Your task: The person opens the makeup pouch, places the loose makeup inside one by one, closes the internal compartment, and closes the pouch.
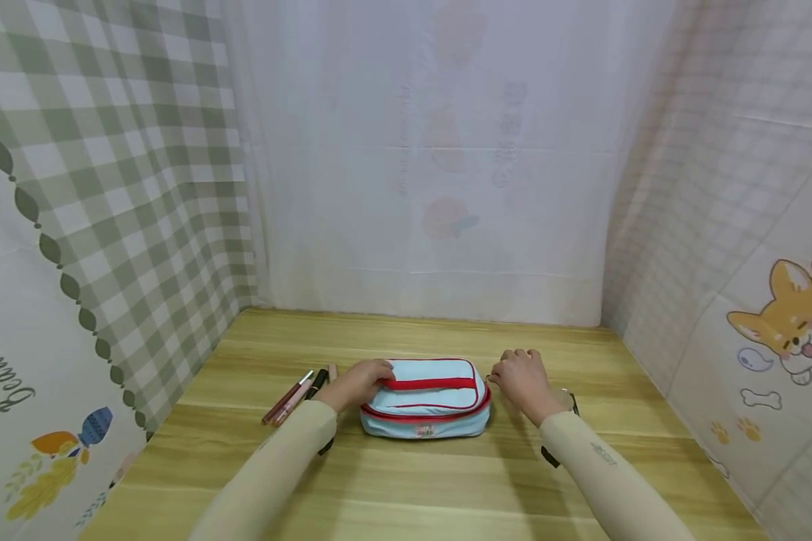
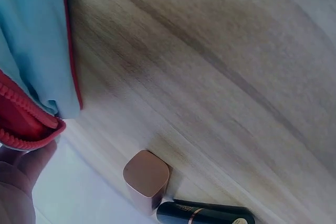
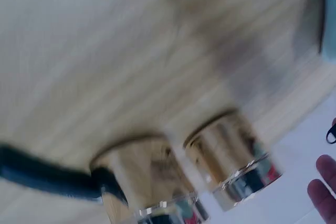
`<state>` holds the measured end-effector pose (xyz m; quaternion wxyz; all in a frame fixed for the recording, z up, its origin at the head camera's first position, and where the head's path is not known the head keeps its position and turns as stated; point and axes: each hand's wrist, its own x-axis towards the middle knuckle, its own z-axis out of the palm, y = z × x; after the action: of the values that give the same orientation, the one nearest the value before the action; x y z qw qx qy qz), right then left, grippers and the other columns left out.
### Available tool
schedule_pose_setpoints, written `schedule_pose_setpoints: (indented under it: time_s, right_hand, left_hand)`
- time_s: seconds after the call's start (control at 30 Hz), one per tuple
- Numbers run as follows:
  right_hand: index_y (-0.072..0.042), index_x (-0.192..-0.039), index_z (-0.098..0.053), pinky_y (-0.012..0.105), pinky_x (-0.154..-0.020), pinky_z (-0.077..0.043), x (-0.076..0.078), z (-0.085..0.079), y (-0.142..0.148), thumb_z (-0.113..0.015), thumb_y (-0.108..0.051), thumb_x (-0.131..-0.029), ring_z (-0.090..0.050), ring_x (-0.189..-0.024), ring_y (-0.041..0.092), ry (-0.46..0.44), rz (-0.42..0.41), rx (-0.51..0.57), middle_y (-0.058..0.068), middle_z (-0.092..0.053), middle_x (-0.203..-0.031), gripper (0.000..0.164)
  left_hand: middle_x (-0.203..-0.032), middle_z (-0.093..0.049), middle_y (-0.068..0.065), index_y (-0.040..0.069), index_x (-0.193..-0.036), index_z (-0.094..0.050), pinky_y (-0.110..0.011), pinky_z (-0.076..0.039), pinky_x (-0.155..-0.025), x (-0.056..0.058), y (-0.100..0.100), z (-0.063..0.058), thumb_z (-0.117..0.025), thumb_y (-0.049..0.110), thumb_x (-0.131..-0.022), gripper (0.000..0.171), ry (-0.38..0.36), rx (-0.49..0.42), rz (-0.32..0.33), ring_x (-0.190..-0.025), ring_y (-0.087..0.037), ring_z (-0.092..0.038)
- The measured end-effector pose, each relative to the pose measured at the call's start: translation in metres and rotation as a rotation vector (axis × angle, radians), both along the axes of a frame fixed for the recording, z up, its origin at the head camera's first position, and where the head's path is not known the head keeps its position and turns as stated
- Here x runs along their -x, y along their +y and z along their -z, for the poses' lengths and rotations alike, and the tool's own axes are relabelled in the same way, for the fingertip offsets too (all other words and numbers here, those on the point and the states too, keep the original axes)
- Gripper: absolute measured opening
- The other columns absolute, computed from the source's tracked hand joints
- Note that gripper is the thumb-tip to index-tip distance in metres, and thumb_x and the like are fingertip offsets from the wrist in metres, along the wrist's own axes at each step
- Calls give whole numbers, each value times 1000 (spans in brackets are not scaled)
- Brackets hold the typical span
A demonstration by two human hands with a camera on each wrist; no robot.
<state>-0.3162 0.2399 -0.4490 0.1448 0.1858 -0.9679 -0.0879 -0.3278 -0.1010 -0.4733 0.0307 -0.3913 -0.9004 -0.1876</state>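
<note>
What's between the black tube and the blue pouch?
In the left wrist view, a copper-colored tube. In the head view, the left hand is between them too, at the pouch's left end.

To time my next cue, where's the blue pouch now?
In the head view, the blue pouch sits below centre on the table, between the left hand and the right hand.

Soft light, faint shadows on the table [image 1: 426,488]; right wrist view blurred.
</note>
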Motion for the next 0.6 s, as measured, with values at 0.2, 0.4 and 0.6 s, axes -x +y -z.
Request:
schedule_pose_setpoints:
  time_s: [0.2,0.4,0.6]
  right_hand:
    - [-24,-80,-78,64,-98,-36,26,-1,7,-77,-31,-85,-60,-97,32,53,-184,-24,4,-67,-93,9]
    - [-27,-79,-78,63,-100,-37,45,-3,7,-77,-33,-85,-61,-96,30,98,-231,-64,3,-68,-93,8]
    - [-28,-80,-79,62,-100,-38,54,-6,-11,-74,-33,-87,-63,-97,30,115,-215,-54,2,-69,-94,9]
  left_hand:
    - [-123,-65,-14,1,-106,-73,-40,-47,-101,2,1,-4,-58,-8,-94,21,2,7,30,-119,-30,-59]
    - [-126,-63,-16,2,-108,-73,-37,-46,-102,5,6,-7,-57,-12,-90,28,15,36,68,-118,-30,-59]
    - [-123,-64,-18,3,-103,-74,-35,-48,-99,8,6,-4,-57,-17,-82,33,99,62,138,-114,-30,-61]
